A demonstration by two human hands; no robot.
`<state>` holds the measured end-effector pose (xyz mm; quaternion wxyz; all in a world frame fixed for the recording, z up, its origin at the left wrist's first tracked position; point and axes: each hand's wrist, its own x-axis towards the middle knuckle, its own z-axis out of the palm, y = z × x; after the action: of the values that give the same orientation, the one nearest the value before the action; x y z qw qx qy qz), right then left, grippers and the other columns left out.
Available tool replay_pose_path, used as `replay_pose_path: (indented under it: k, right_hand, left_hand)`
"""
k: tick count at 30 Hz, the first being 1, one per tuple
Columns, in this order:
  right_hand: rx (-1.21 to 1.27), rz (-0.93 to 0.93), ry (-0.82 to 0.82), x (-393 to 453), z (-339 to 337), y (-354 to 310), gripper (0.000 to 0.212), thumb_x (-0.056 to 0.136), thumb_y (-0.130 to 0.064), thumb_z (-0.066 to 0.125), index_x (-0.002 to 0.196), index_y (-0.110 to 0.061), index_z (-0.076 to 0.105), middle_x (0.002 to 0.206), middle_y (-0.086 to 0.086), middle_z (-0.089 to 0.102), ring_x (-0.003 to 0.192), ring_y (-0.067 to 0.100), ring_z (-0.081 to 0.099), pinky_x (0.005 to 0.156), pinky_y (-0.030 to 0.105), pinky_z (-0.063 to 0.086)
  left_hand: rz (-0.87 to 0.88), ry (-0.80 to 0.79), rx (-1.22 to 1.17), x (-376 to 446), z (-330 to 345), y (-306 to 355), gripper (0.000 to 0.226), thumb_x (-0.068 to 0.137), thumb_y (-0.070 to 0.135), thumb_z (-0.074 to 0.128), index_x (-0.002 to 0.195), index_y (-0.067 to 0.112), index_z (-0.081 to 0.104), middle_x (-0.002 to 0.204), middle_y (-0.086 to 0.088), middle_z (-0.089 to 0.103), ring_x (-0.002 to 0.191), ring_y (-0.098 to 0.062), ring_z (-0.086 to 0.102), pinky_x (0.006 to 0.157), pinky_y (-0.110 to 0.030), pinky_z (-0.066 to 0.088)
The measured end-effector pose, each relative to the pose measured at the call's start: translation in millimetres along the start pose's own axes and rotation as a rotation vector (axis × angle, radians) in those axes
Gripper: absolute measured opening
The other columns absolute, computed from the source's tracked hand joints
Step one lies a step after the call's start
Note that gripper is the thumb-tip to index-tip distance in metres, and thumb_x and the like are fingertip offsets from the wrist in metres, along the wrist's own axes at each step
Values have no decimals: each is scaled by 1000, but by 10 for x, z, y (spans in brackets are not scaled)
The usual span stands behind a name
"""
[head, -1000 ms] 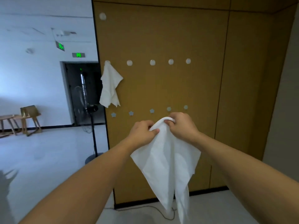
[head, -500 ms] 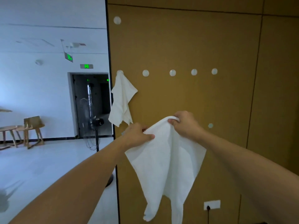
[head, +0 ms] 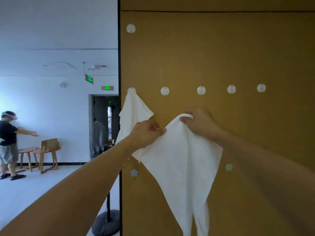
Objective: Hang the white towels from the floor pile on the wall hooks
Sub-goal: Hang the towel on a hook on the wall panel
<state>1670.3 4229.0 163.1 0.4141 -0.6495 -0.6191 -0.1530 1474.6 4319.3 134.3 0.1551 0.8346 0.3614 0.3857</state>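
Held item: white square cloth towel [head: 180, 160], centre of view, hanging free against the ochre wooden wall panel [head: 221, 48]. Left hand [head: 146, 133] pinches its upper edge at 9 o'clock; right hand [head: 199, 123] grips the bunched top corner at 1 o'clock. Second white towel [head: 133, 114] hangs on the leftmost round white wall hook [head: 131, 90], touching the panel's left edge. Bare hooks [head: 201, 90] lie at 12 o'clock, panel open around them.
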Motion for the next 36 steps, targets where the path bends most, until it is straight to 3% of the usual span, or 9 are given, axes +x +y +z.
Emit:
replay_pose_path:
  k: [4, 7, 16, 20, 22, 27, 32, 36]
  right_hand:
    - [50, -72, 36, 686, 53, 319, 26, 93, -29, 60, 72, -13, 61, 73, 2, 62, 68, 19, 59, 62, 35, 45]
    - [75, -130, 58, 1173, 99, 460, 24, 93, -29, 60, 75, -13, 63, 77, 2, 64, 72, 19, 61, 67, 38, 49]
    - [66, -236, 101, 2178, 444, 701, 20, 90, -27, 59, 76, -15, 66, 76, 2, 65, 76, 22, 61, 71, 42, 51]
    - [109, -235, 127, 2425, 590, 772, 21, 87, -27, 60, 77, -11, 69, 77, 6, 67, 75, 25, 63, 68, 42, 52]
    - [109, -240, 125, 2548, 661, 785, 19, 86, -30, 63, 78, -14, 71, 78, 3, 69, 76, 23, 65, 71, 43, 53]
    - [150, -193, 103, 2803, 761, 836, 26, 82, -40, 71, 76, -15, 72, 76, 6, 70, 74, 25, 68, 67, 42, 54]
    - [270, -50, 113, 3080, 839, 872, 39, 77, -47, 75, 62, -12, 62, 59, 2, 59, 58, 19, 58, 56, 32, 44]
    - [357, 35, 188, 3283, 878, 909, 36, 72, -44, 74, 62, -14, 57, 60, 0, 56, 58, 17, 56, 57, 32, 42]
  left_hand:
    - [28, 68, 14, 643, 29, 60, 39, 92, 57, 56, 114, 26, 65, 109, 7, 62, 105, -19, 58, 91, -37, 53]
    - [34, 109, 48, 1063, 50, 73, 38, 94, 56, 53, 114, 25, 65, 109, 6, 64, 106, -19, 58, 97, -39, 49]
    - [64, 177, 109, 2021, 18, -36, 33, 95, 50, 55, 111, 23, 66, 105, 8, 64, 99, -14, 60, 84, -28, 47]
    - [97, 174, 18, 2417, 61, -137, 17, 93, 41, 61, 86, 27, 70, 93, 9, 66, 94, -13, 61, 84, -29, 47]
    - [85, 192, -19, 2585, 84, -198, 21, 94, 33, 60, 76, 24, 67, 86, 5, 64, 88, -16, 58, 77, -28, 43]
    - [76, 323, 17, 2929, 73, -303, 20, 98, 29, 51, 89, 15, 62, 90, 1, 61, 87, -18, 56, 75, -30, 41]
    - [117, 464, 59, 3261, 53, -298, 17, 88, 34, 54, 83, 20, 63, 84, 6, 62, 77, -13, 56, 60, -27, 36]
    - [177, 493, 34, 3459, 40, -259, 19, 87, 37, 56, 84, 21, 66, 83, 10, 60, 76, -5, 55, 56, -23, 36]
